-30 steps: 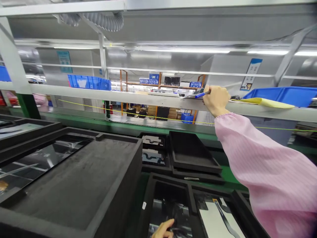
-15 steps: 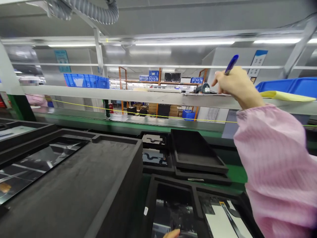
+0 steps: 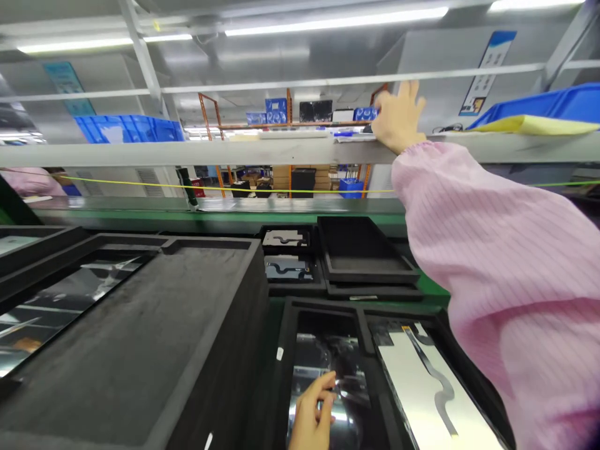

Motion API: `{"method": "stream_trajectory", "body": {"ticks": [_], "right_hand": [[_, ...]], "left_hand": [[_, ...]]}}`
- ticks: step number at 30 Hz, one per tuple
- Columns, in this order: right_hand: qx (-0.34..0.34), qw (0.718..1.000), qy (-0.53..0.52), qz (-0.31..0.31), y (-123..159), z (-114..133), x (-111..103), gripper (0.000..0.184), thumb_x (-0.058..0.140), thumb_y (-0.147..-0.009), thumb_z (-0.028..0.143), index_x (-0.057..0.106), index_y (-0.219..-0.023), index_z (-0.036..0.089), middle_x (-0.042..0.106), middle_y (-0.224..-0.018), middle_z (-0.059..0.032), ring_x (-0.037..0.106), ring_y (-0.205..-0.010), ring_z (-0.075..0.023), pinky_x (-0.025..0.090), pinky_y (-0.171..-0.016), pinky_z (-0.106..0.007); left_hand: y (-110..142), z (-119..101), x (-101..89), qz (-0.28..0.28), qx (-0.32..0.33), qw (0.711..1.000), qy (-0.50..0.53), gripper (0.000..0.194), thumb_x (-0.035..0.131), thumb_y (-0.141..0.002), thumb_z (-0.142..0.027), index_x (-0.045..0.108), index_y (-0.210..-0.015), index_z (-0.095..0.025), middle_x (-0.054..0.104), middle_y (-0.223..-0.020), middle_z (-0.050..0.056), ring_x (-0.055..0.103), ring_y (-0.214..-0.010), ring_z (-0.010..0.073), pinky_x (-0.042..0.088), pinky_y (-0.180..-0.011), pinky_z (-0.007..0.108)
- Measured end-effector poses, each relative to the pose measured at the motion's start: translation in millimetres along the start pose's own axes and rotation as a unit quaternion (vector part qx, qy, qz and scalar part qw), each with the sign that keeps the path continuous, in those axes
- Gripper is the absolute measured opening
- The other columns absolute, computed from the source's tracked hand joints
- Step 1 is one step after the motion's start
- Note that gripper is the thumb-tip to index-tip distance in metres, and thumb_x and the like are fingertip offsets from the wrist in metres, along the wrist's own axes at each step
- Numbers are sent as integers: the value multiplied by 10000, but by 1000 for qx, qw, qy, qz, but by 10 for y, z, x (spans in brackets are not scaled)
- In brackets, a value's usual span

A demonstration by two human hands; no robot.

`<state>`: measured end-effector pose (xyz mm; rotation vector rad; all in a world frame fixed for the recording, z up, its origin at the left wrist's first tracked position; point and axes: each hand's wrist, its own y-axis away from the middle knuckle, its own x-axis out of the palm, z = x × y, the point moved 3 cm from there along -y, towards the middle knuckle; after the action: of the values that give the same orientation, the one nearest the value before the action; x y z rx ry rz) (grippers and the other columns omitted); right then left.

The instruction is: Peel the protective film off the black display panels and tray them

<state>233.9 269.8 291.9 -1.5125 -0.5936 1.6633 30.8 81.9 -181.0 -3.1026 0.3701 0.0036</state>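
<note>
My right hand (image 3: 398,115) reaches up over the grey shelf rail (image 3: 234,152), fingers spread, with nothing visible in it. A small blue item (image 3: 344,132), perhaps the pen, lies on the shelf just left of that hand. At the lower edge my left hand (image 3: 313,412) has its fingers bent and pinched on a glossy part (image 3: 328,356) lying in the left compartment of a black foam tray (image 3: 281,325). In the tray's right compartment lies a white panel with a dark wavy flex strip (image 3: 422,381).
A tall stack of black foam trays (image 3: 154,331) stands at the left. Empty black trays (image 3: 365,250) and trays with small parts (image 3: 285,253) sit farther back by the green conveyor (image 3: 140,219). A blue bin (image 3: 553,103) with a yellow sheet (image 3: 534,125) rests on the shelf.
My right hand held a blue pen above the shelf; now it is down on the shelf with fingers spread and no pen. My left hand has come further onto the glossy part.
</note>
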Motion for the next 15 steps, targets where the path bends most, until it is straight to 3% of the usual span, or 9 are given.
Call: {"method": "stream_trajectory", "body": {"ticks": [2, 4, 5, 7, 9, 10, 12, 15], "right_hand": [[-85, 993, -21, -77, 422, 58, -120, 433, 326, -840, 15, 470, -1241, 93, 190, -1460, -83, 68, -1383, -178, 156, -1070, -326], [-183, 975, -49, -114, 997, 11, -151, 386, 375, -793, 13, 543, -1129, 104, 399, -1319, -96, 298, -1272, -174, 243, -1027, -303], [-215, 971, -53, -87, 1320, -73, -101, 319, 377, -799, 31, 580, -1030, 119, 509, -1165, -88, 405, -1154, -168, 295, -984, -295], [-277, 958, -56, 50, 2013, -328, 137, 210, 406, -821, 105, 604, -872, 154, 597, -914, -55, 509, -939, -175, 376, -867, -299], [-293, 942, -52, 157, 2686, -667, 464, 153, 463, -800, 115, 603, -780, 171, 592, -751, -24, 528, -728, -151, 412, -715, -280], [-293, 934, -51, 200, 2981, -835, 642, 153, 471, -809, 103, 607, -782, 168, 590, -736, -17, 530, -687, -132, 419, -670, -259], [-276, 925, -43, 257, 3436, -1119, 972, 101, 504, -868, 157, 603, -859, 138, 585, -766, -20, 539, -688, -110, 449, -657, -241], [-240, 923, -37, 298, 3774, -1343, 1295, 167, 486, -932, 279, 586, -1000, 164, 578, -928, -47, 554, -826, -110, 487, -741, -254]], "left_hand": [[43, -175, -8, 6, -7, 1000, 25, 491, 521, -832, -510, 620, -1140, -141, 635, -1143, 191, 632, -961, 260, 543, -718, 338], [67, -349, -51, 19, -19, 999, 43, 460, 519, -844, -498, 607, -1136, -153, 611, -1190, 178, 603, -1032, 258, 517, -804, 362], [82, -433, -87, 30, -24, 998, 57, 451, 523, -843, -500, 603, -1131, -163, 608, -1202, 166, 590, -1061, 259, 509, -825, 369], [150, -594, -179, 82, -29, 991, 97, 491, 559, -795, -557, 625, -1090, -170, 633, -1173, 149, 587, -1083, 279, 514, -834, 392], [315, -743, -267, 190, -27, 972, 138, 653, 627, -631, -699, 679, -1002, -164, 670, -1112, 149, 609, -1051, 328, 506, -861, 454], [447, -810, -291, 279, -25, 949, 146, 747, 661, -499, -761, 702, -958, -173, 673, -1112, 150, 604, -1062, 358, 473, -908, 484], [739, -872, -355, 366, -56, 923, 108, 782, 566, -412, -871, 737, -789, -207, 714, -977, 142, 638, -988, 378, 485, -862, 492], [1091, -891, -421, 311, -121, 942, 38, 603, 507, -674, -766, 709, -886, -239, 722, -907, 107, 674, -899, 281, 537, -749, 447]]}}
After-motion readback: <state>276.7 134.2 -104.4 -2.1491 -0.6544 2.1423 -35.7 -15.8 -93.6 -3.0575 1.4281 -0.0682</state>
